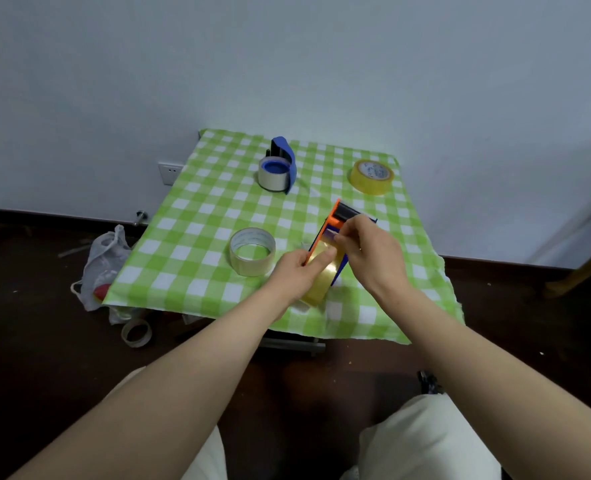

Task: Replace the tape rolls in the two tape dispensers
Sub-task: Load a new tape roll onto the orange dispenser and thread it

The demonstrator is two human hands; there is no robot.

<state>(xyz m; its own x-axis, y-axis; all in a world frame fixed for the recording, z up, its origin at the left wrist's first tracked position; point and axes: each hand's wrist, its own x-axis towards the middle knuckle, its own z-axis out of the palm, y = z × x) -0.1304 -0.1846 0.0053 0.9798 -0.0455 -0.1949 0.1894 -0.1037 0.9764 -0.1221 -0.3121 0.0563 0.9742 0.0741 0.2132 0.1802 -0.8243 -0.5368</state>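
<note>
Gripping the orange tape dispenser [326, 233] from its near side, the left hand [299, 271] had its fingers curled round the frame and the yellowish tape roll [322, 284] seated in it, just right of the frame's centre and over the near half of the bench [197, 216]. The right hand [368, 249] reached in from the right, its fingertips pinched together on a tape strip [332, 233] beside the dispenser's black roller. A green-and-white checked cloth [408, 306] covered the bench. Toward the upper middle stood a blue tape dispenser [287, 152] loaded with a silvery roll [270, 178]. A yellow tape roll [371, 177] lay flat at the upper right, and a clear tape roll [252, 251] lay just left of the left hand. At lower left, on the floor [44, 323], sat a plastic bag [103, 268] and a spent tape ring [136, 333].
</note>
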